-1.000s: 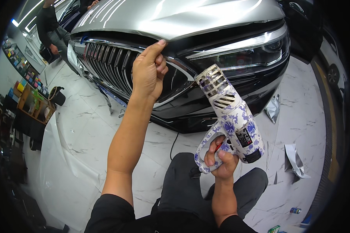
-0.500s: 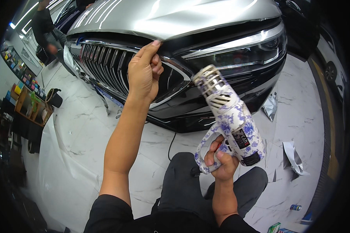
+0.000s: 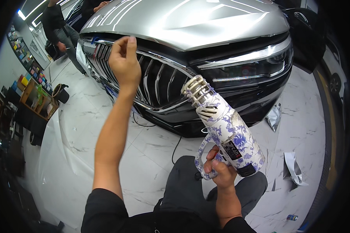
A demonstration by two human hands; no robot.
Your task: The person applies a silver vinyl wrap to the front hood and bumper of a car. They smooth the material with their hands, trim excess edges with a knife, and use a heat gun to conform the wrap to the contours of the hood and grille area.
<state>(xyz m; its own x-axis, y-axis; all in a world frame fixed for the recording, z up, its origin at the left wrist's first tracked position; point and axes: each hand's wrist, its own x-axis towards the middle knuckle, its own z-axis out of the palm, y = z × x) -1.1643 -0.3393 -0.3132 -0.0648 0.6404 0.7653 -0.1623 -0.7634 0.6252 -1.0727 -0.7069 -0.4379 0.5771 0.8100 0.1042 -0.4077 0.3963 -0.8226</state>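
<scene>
My right hand is wrapped round the handle of a white heat gun with a blue floral pattern. Its metal nozzle points up and left, in front of the right end of the car grille. My left hand is raised by the front edge of a silver car hood, above the grille. Its fingers are curled in with the thumb up against them; whatever they may pinch is hidden or too thin to make out. A headlight lies to the right, under the hood edge.
Clear sheeting spreads over the marble-look floor at left. Silver film scraps lie at right, near a can. A dark cord runs under the bumper. Another person stands far left, beside shelving and a bin.
My left hand has moved left along the hood edge, away from its front point. The heat gun's nozzle has swung slightly left and lower. The whole view has shifted a little.
</scene>
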